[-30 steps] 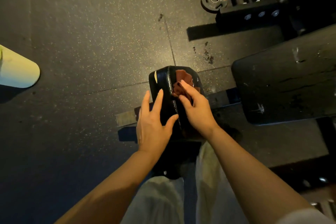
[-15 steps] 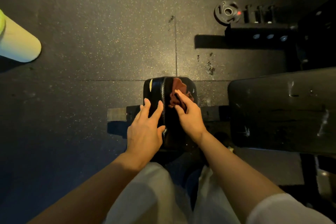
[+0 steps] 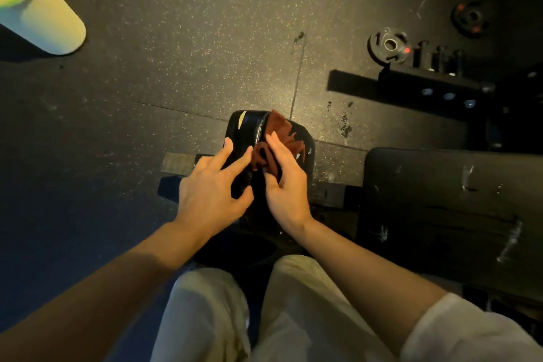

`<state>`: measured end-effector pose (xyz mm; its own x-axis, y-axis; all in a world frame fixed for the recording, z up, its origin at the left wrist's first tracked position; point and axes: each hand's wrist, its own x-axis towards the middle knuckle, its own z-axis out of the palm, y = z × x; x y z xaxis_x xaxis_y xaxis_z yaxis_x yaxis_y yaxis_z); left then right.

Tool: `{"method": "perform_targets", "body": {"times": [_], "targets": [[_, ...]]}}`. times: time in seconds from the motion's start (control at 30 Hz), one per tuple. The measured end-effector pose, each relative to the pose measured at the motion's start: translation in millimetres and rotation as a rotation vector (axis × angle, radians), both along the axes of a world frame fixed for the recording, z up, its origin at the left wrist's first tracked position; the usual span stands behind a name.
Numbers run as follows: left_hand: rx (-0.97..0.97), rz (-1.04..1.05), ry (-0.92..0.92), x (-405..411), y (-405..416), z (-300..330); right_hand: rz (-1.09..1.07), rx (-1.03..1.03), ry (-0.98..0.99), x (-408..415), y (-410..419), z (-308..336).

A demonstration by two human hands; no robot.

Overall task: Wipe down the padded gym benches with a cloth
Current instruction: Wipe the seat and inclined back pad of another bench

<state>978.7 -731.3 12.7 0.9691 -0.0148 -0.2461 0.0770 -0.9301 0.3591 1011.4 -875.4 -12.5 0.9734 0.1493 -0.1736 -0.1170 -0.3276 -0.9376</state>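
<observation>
While speckled dark rubber flooring (image 3: 182, 38) fills most of the view, a broad black padded bench surface (image 3: 446, 209) with pale scuffs lies at the right. Light-coloured trousers (image 3: 264, 317) cover the person's legs at the bottom edge. A pale cylinder with a yellow-green band (image 3: 41, 12) lies on the floor at the upper left, well apart from everything else. A black steel frame bar with bolts (image 3: 426, 88) runs along the upper right, with a small black weight plate (image 3: 388, 45) just above it and another plate (image 3: 470, 19) farther off. At the centre stands a small black glossy padded roller (image 3: 246, 129), torn in spots. The left hand (image 3: 211, 194) rests on the roller's left side, fingers spread and nearly straight, holding nothing. The right hand (image 3: 285, 182) presses a crumpled reddish-brown cloth (image 3: 279, 132) against the roller's top right face; its fingers lie fairly straight over the fabric, with the thumb tucked against a fold, though whether that fold is pinched I cannot tell. The cloth sits between the right palm and the padding, part of it showing beyond the fingertips.
</observation>
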Motion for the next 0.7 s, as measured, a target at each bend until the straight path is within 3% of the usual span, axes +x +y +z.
{"method": "perform_targets", "body": {"times": [0.07, 0.23, 0.4, 0.6, 0.7], "targets": [[-0.005, 0.016, -0.074, -2.1, -0.8, -4.7, 0.07, -0.016, -0.078, 2.5, 1.1, -1.6], [0.005, 0.014, -0.189, -7.4, 1.6, -19.0, -0.049, -0.001, -0.057, 21.5, -6.7, -23.1], [0.001, 0.105, -0.292, -10.0, -3.0, -30.4, 0.097, 0.021, -0.249, 20.3, -8.4, -38.3], [-0.063, 0.146, -0.446, -13.6, -4.7, -48.1, -0.079, 0.121, -0.237, 36.3, -22.6, -88.5], [-0.04, 0.181, -0.445, -14.8, -8.9, -48.2, -0.018, 0.19, -0.306, 8.0, -24.6, -87.2]]}}
